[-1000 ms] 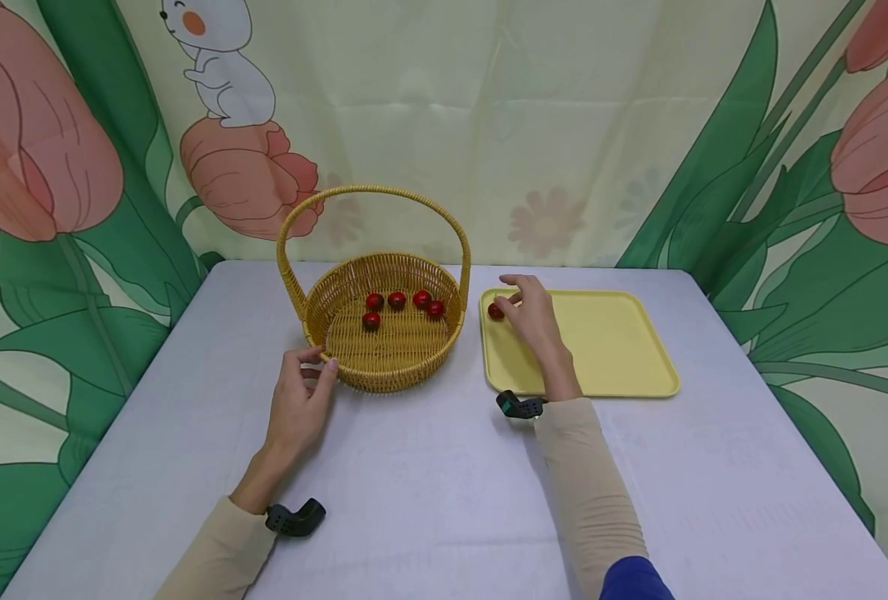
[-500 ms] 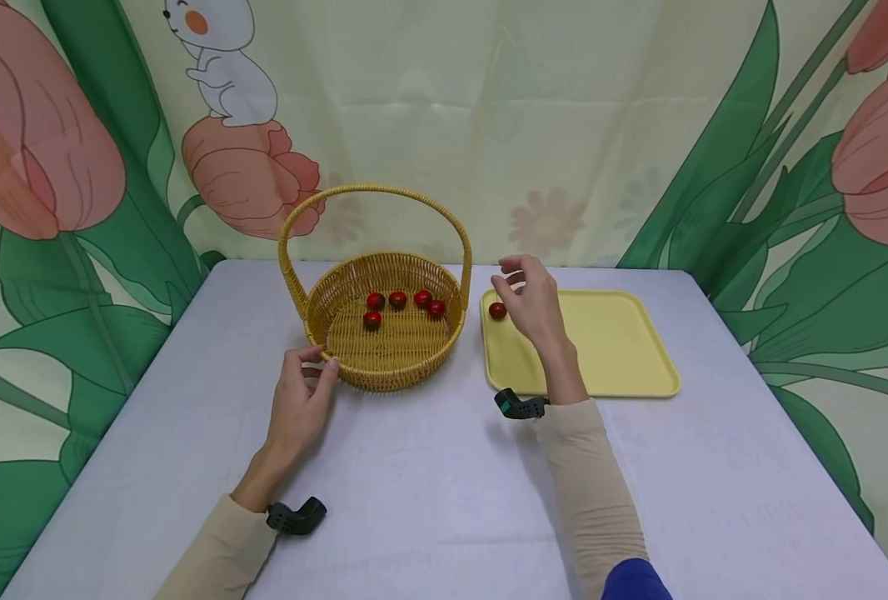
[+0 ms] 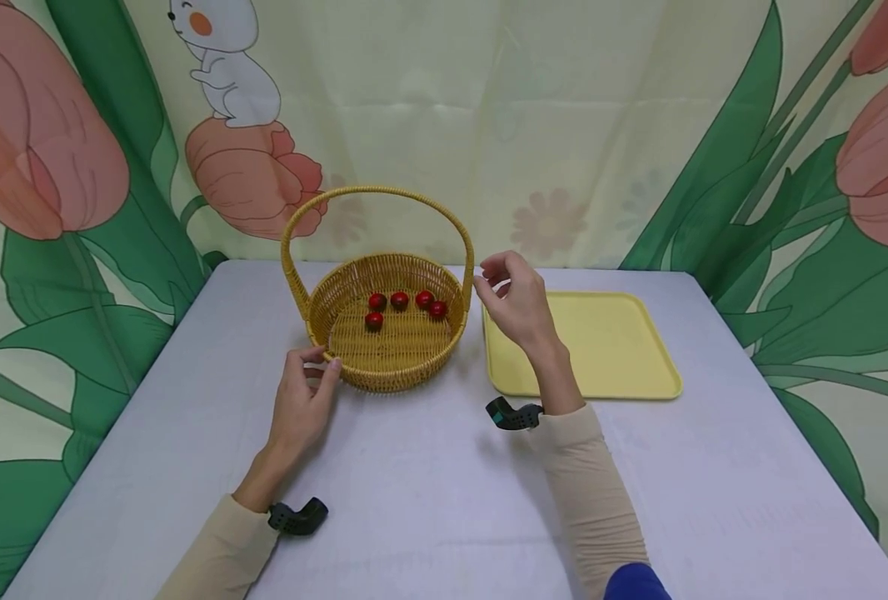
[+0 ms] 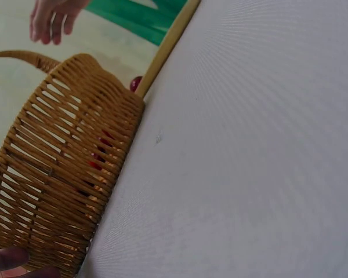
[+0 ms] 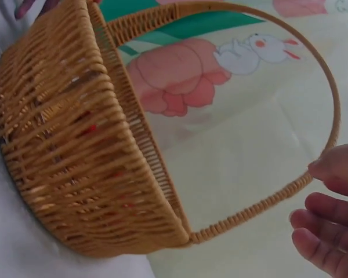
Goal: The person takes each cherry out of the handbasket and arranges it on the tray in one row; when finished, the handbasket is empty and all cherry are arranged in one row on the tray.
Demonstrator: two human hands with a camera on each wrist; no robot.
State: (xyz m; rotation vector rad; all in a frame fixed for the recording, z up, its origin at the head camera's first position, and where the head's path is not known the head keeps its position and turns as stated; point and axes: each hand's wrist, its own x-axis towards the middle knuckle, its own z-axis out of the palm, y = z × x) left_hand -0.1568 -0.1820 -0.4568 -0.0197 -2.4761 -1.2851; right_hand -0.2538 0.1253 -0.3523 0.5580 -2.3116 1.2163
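Note:
In the head view, several dark red cherries [image 3: 400, 301] lie inside a round woven basket [image 3: 388, 380] with a tall arched handle [image 3: 380, 191]. My left hand [image 3: 303, 400] holds the basket's near-left rim between thumb and fingers. Close to the right side of the handle, my right hand [image 3: 517, 302] is raised, its fingers loosely bent with nothing between them. The right wrist view puts its thumb [image 5: 336, 165] in line with the handle; whether they touch I cannot tell. One more cherry [image 4: 136, 84] shows beyond the basket in the left wrist view, hidden behind my right hand in the head view.
A yellow rectangular tray [image 3: 601, 346] lies right of the basket, partly under my right forearm. The white tablecloth [image 3: 414, 500] covers the table. Behind it hangs a printed curtain [image 3: 564, 125] with tulips and a rabbit.
My right hand has left the cherry on the tray, risen and moved left toward the basket handle. My left hand stays at the basket rim.

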